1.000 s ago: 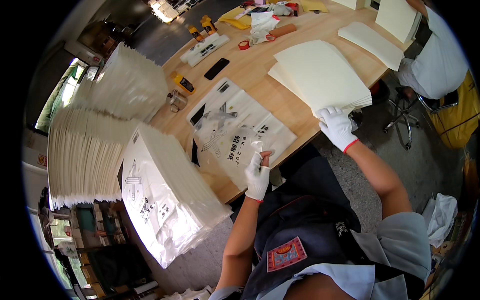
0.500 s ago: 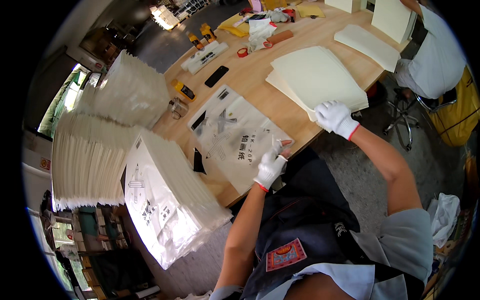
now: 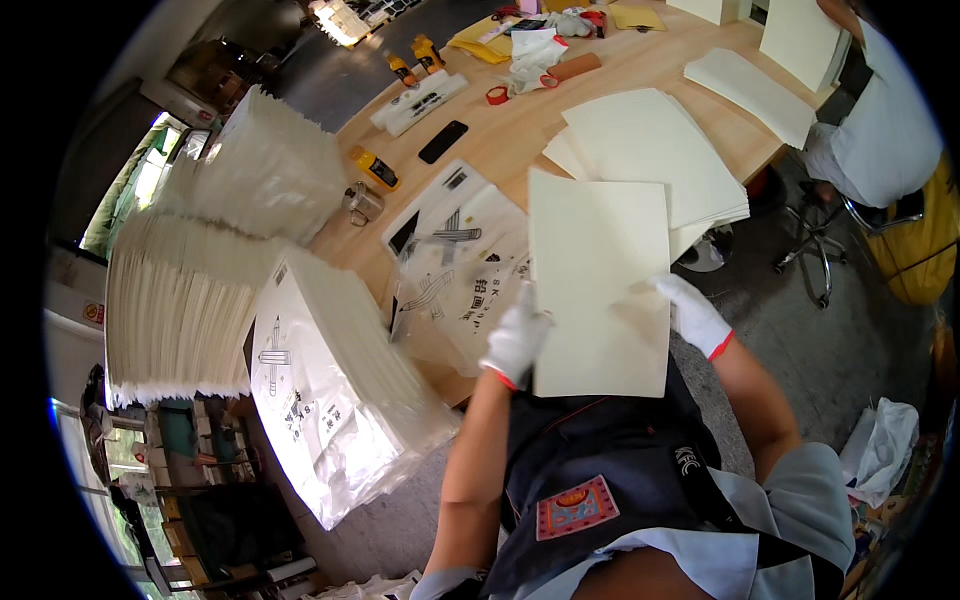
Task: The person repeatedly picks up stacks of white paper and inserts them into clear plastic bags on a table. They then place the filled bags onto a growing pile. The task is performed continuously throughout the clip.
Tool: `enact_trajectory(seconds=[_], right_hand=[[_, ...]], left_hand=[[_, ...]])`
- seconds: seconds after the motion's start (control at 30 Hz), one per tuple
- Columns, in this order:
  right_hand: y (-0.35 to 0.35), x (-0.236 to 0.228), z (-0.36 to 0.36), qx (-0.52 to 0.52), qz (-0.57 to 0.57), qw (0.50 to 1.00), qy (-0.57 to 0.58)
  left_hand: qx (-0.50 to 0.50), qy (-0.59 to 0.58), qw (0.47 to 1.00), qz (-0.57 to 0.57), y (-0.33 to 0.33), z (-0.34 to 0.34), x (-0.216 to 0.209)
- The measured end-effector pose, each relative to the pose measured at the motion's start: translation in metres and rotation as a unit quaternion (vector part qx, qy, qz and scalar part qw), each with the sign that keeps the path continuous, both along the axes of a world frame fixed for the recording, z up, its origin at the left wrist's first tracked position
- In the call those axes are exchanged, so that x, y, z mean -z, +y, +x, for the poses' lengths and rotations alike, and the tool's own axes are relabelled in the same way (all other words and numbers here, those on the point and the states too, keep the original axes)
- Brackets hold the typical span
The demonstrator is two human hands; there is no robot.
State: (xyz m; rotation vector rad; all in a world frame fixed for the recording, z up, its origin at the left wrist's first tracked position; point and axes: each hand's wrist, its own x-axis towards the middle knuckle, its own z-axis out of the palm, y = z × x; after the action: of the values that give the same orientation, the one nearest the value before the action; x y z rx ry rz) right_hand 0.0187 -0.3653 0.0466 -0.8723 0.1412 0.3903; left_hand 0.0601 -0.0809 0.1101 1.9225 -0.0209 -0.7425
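1. The right hand [image 3: 693,315], in a white glove with a red cuff, had its fingers closed on the right side of a cream paper sheet [image 3: 600,290]; whether one sheet or several could not be told.
2. That sheet was held up in front of the body, across the near edge of the surface [image 3: 500,140].
3. The left hand [image 3: 517,335], gloved alike, was at the sheet's left side; its fingers were blurred, so their grip could not be told.
4. Printed clear plastic bags [image 3: 445,300] lay along the near edge, just left of the sheet.
5. Near the right corner, a fanned paper stack [image 3: 660,150] lay partly behind the sheet.
6. A black phone [image 3: 443,142] and an orange bottle [image 3: 375,168] lay toward the left edge, beyond the bags.
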Motion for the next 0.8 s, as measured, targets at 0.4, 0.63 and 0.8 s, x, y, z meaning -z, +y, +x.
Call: enact_trajectory(seconds=[0.4, 0.63, 0.8], right_hand=[[0.029, -0.06, -0.006, -0.008, -0.651, 0.714, -0.259], [0.047, -0.145, 0.001, -0.206, -0.685, 0.398, -0.574], [0.095, -0.14, 0.023, -0.316, -0.699, 0.429, -0.477]], left_hand=[[-0.228, -0.108, 0.932, -0.261, 0.006, -0.038, -0.031], [-0.255, -0.291, 0.895, -0.221, 0.077, -0.034, -0.1], [-0.068, -0.37, 0.925, 0.057, 0.026, -0.092, -0.093]])
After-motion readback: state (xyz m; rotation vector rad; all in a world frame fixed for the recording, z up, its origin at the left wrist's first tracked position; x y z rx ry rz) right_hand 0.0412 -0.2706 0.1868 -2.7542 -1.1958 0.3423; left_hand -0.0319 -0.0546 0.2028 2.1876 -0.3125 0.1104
